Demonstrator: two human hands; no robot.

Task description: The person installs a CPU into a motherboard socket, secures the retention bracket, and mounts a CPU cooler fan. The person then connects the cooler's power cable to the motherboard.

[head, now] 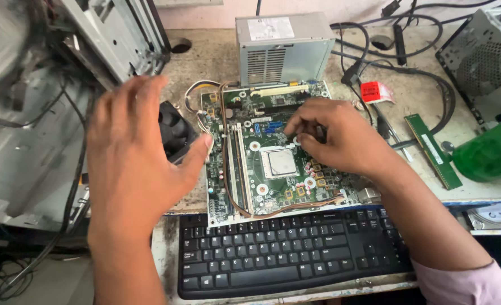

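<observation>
From the head camera, a green motherboard (273, 152) lies flat on the worn workbench (205, 62), out of the open computer case (30, 113) that leans at the far left. Its processor (281, 162) sits bare in the socket at the middle of the board, with no cooler over it, and both long memory slots to the left of the socket look empty; a loose memory stick (432, 151) lies well apart on the right. The left hand (132, 164) is open and a little blurred, fingers spread and released, its thumb near the black cooling fan (174, 133) that rests just off the board's left edge; I cannot tell whether it touches the fan. The right hand (340, 138) lies on the board's far right part, fingers curled and pinched down at a spot just beyond the socket, but what they grasp is hidden. So, as I judge it, the board is stripped and laid out, with fan, memory and case not yet joined to it. A black keyboard (284, 254) lies nearest, a grey power supply (281, 48) stands beyond.
</observation>
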